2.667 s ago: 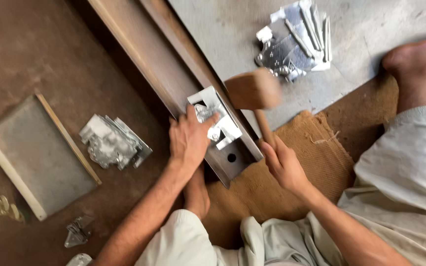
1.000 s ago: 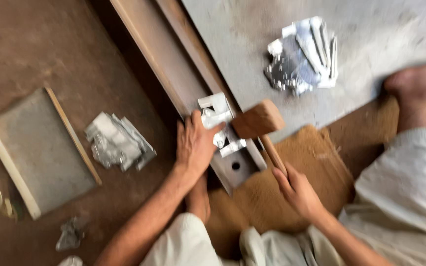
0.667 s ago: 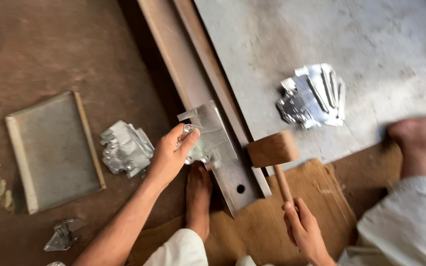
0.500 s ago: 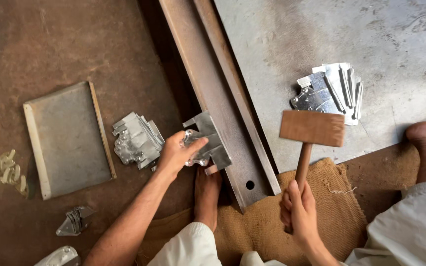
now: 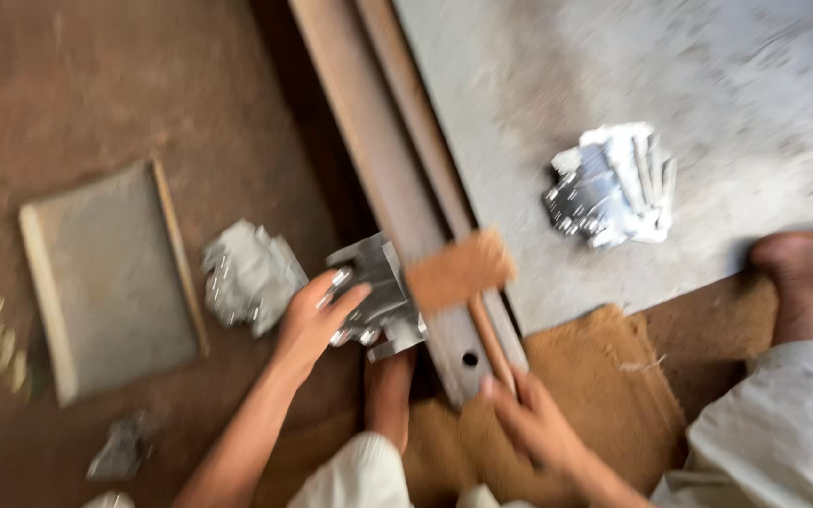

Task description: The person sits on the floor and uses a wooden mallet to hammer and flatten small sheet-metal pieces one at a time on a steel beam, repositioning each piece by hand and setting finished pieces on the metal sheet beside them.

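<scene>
My left hand (image 5: 312, 315) grips a bent shiny metal piece (image 5: 374, 296) at the left edge of a long rusty steel beam (image 5: 378, 169). My right hand (image 5: 529, 419) holds the handle of a wooden mallet; the mallet's block head (image 5: 458, 273) sits low over the beam, right beside the metal piece. The picture is blurred by motion. My bare foot (image 5: 390, 395) rests on the floor just below the metal piece.
A pile of shiny metal pieces (image 5: 613, 183) lies on the grey sheet (image 5: 708, 85) to the right. Another small pile (image 5: 248, 273) and a flat grey tray (image 5: 105, 277) lie on the brown floor at left. Brown sacking (image 5: 595, 376) covers the floor under me. My other foot (image 5: 806, 282) is at right.
The left hand carried the metal piece off the beam top to its left edge. The mallet rose to the right, then came back down toward the beam beside the piece.
</scene>
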